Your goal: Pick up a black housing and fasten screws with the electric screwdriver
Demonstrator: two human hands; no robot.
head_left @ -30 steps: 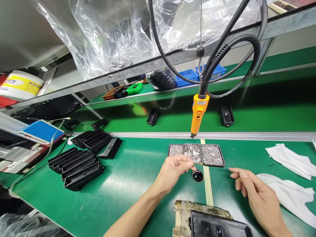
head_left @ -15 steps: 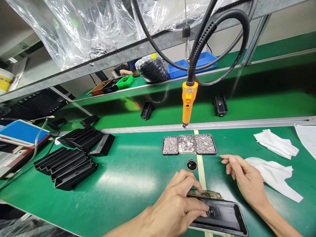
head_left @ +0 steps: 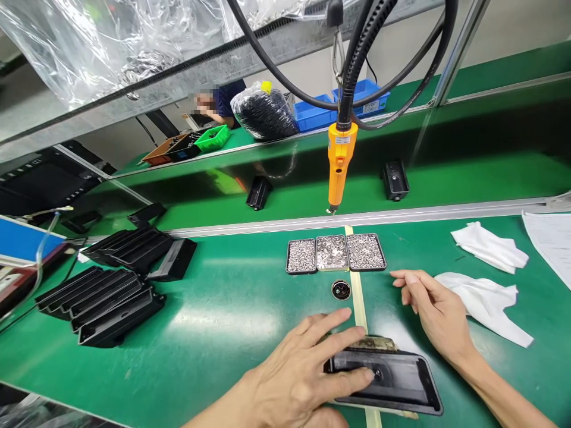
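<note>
Green matting is covering the table (head_left: pixel 214 309), where the left hand (head_left: pixel 294 374) is pressing open-fingered on a black cover (head_left: pixel 392 383) at the near edge, seating it, while the right hand (head_left: pixel 435 309) is resting empty beside the screw trays (head_left: pixel 335 252), so picking a screw probably follows.

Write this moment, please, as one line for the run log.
left hand: fingers resting on black panel | right hand: open above green table, near white cloth | screw trays beyond
</note>
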